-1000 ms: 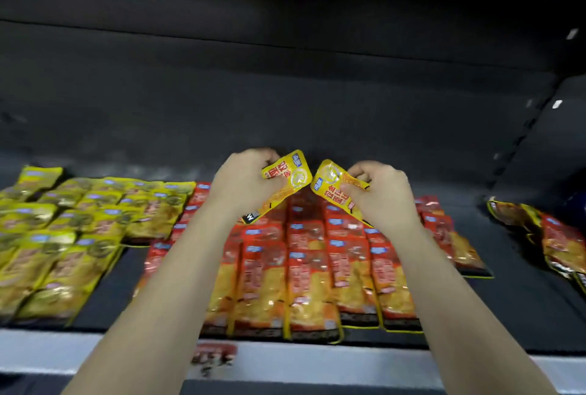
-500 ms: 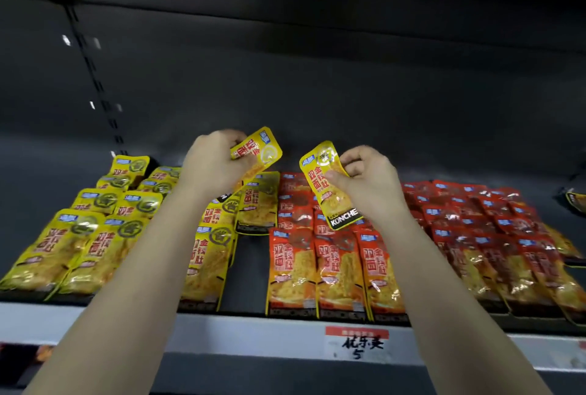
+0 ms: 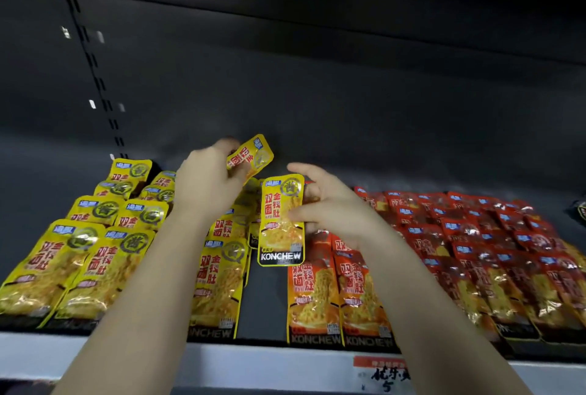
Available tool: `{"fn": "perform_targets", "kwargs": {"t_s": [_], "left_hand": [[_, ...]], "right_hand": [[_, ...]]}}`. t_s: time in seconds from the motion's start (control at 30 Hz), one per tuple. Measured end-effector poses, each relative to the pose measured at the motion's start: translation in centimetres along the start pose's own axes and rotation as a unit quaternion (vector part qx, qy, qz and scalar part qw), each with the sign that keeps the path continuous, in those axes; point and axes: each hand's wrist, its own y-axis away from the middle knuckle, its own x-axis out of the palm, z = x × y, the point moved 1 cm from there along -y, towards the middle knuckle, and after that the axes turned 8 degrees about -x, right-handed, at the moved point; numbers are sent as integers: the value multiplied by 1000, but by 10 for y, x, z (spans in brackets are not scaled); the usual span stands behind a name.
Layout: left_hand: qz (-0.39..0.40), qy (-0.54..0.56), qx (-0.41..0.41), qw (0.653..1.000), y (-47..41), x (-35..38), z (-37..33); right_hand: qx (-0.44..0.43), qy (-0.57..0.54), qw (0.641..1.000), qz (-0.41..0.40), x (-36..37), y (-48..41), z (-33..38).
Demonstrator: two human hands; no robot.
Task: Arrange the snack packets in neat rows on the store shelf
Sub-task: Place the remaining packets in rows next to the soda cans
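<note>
Left hand [image 3: 209, 185] grips one yellow packet [image 3: 253, 156], right hand [image 3: 329, 207] pinches another [image 3: 280, 220] upright — seemingly for the gap [image 3: 263, 293] below them.

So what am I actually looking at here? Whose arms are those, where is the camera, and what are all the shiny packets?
There is no machine here: these are a person's two bare arms. The single picture comes from a wide-angle camera worn on the person's head, looking forward and down, so you see roughly what they see.

In front of them is a dark store shelf. Rows of yellow packets lie on its left part and rows of red packets on its right. A price label sits on the front edge.

The left hand grips a tilted yellow packet near the back. The right hand pinches an upright yellow packet, marked KONCHEW, above the gap between the yellow and red rows.
</note>
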Motion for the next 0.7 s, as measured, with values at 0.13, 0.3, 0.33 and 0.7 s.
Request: {"fn": "perform_targets", "kwargs": {"t_s": [0.13, 0.3, 0.33, 0.7], "left_hand": [[-17, 3, 8, 1000, -2, 1, 3], [-19, -10, 4, 1000, 1, 3, 5], [-18, -9, 5, 1000, 1, 2, 4], [-13, 0, 13, 1000, 7, 3, 1]], "right_hand": [[-28, -12, 999, 15, 11, -1, -2], [-86, -40, 995, 5, 13, 4, -3], [-97, -42, 994, 4, 13, 4, -4], [-137, -67, 985, -75, 2, 0, -10]]}}
